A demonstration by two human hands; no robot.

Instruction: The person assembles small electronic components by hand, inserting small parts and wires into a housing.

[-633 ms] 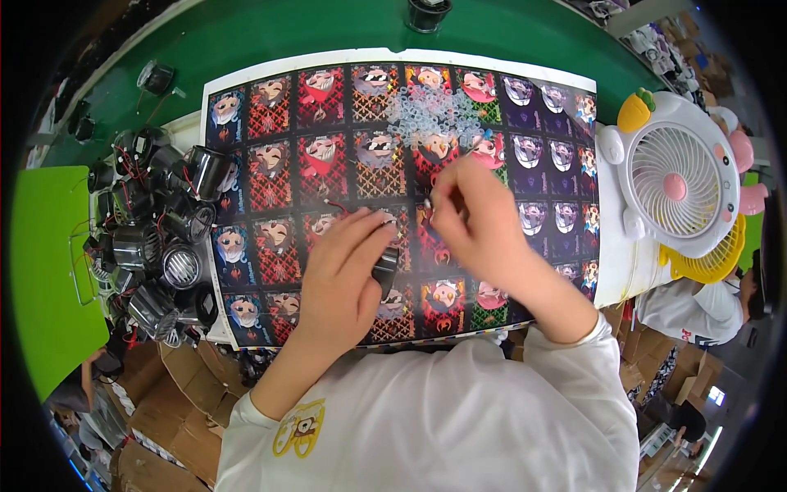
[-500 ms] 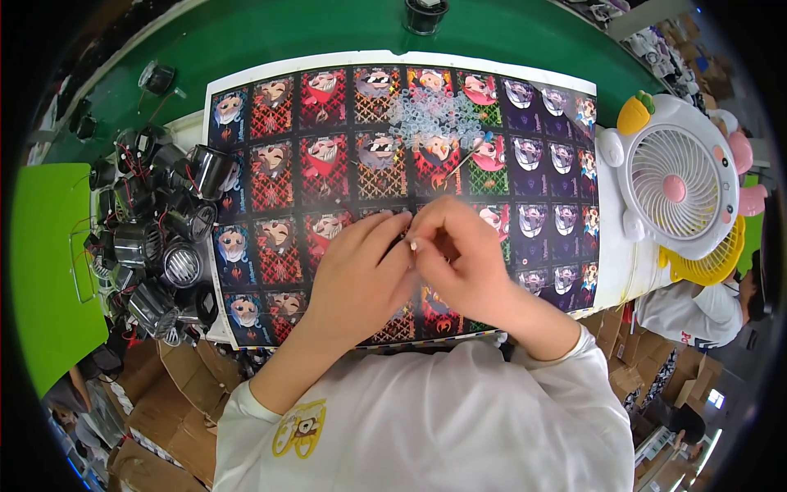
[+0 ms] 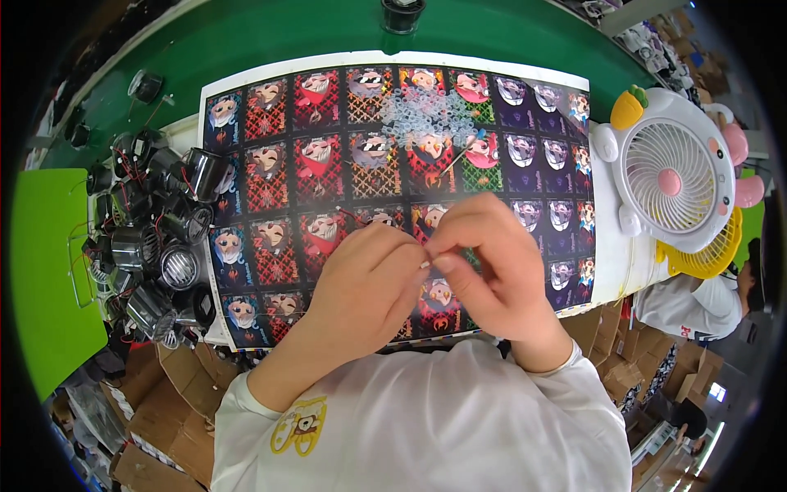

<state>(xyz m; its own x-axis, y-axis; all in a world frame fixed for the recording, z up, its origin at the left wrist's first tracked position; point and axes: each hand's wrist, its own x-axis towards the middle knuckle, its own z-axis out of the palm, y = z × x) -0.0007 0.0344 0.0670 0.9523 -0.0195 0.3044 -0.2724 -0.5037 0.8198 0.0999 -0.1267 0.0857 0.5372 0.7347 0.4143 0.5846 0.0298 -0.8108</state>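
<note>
Both hands meet over the printed sheet [image 3: 279, 215], which is covered with rows of cartoon cards. My left hand [image 3: 365, 283] is closed, its fingers curled around a thin dark wire [image 3: 351, 216] whose end sticks out above the knuckles. A small white tip [image 3: 425, 265] shows at its fingertips. Thumb and forefinger of my right hand [image 3: 496, 266] pinch close to that tip; what they hold is too small to make out. Beyond the hands lies a heap of small clear plastic pieces [image 3: 426, 115], with a thin screwdriver-like tool [image 3: 461, 154] at its near edge.
Dark shiny cylindrical housings with wires [image 3: 152, 238] are piled left of the sheet. A white fan [image 3: 668, 180] stands at the right, before a yellow fan [image 3: 709, 254]. A black round cup [image 3: 402, 15] sits on the green surface [image 3: 287, 37] at the back. Cardboard boxes [image 3: 164, 410] lie below left.
My right hand has shifted right and slightly nearer, its fingers more spread. My left hand has turned a little and lowered; the dark wire now shows above it.
</note>
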